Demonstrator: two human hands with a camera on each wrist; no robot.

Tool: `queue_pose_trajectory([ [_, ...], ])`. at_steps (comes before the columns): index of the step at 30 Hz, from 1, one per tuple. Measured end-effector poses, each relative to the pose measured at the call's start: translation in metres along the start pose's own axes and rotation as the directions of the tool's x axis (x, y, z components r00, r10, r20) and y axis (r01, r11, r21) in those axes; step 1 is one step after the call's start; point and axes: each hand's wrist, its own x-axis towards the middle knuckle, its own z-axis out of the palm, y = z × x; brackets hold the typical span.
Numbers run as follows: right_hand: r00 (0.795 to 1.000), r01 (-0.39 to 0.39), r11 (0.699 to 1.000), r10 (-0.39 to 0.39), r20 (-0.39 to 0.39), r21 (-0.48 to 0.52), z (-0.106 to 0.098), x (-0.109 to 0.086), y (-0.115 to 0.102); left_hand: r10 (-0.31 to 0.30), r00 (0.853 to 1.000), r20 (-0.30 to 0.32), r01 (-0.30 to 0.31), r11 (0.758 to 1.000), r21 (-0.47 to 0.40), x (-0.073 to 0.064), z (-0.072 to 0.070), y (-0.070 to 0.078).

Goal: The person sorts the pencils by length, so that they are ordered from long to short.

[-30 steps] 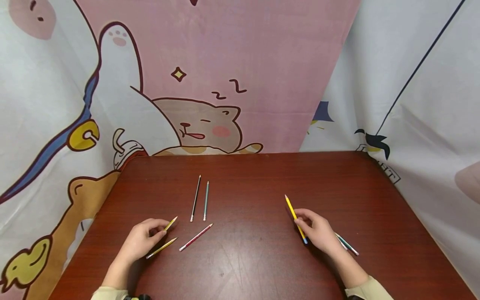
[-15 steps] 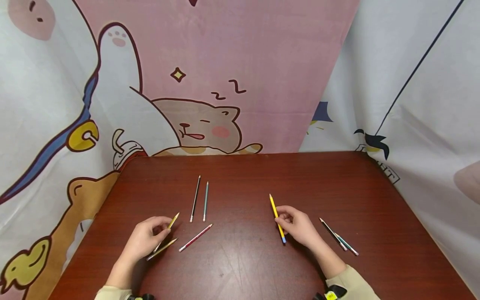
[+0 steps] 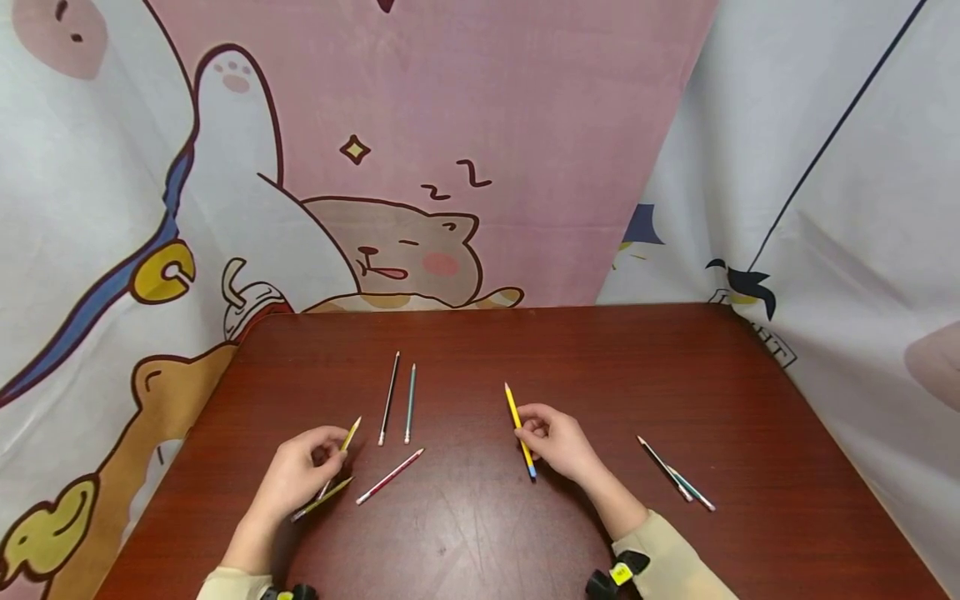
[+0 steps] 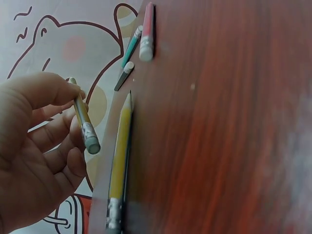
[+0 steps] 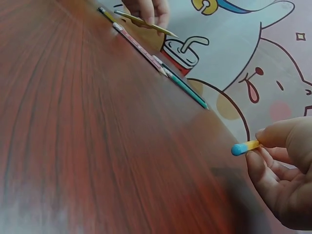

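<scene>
My left hand (image 3: pixel 300 471) pinches a yellow pencil (image 3: pixel 350 434) between thumb and fingers, its sharpened tip pointing away from me. In the left wrist view this pencil's green eraser (image 4: pixel 92 146) faces the camera. Beneath that hand a second yellow pencil (image 3: pixel 333 490) lies on the brown table (image 3: pixel 465 533). A brighter yellow pencil (image 3: pixel 514 408) with a blue end is pinched by my right hand (image 3: pixel 558 442), near the table's middle. Its blue end (image 5: pixel 239 149) sticks out from thumb and finger in the right wrist view.
Left of centre lie a red-and-white pencil (image 3: pixel 390 477), a black pencil (image 3: pixel 389 398) and a teal pencil (image 3: pixel 410 404). On the right a dark pencil (image 3: pixel 663 467) and a green one (image 3: pixel 693 488) lie close together. A cartoon-printed cloth (image 3: pixel 555 150) hangs behind the table.
My right hand has carried the bright yellow pencil leftward, away from the two pencils on the right. My left hand has shifted slightly, turning its pencil more upright in the head view.
</scene>
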Motion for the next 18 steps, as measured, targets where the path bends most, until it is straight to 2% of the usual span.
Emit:
queue_pose_trajectory([
  [7,1.000,-0.001,0.999,0.001,0.006,0.039,0.018,0.012,-0.005,-0.030,1.000,-0.001,0.030,0.999,-0.015,0.004,0.006,0.005],
  [18,0.998,0.044,0.998,-0.047,0.050,0.045,0.042,0.025,-0.017,-0.067,0.998,0.004,0.068,0.997,-0.036,0.007,0.016,0.011],
])
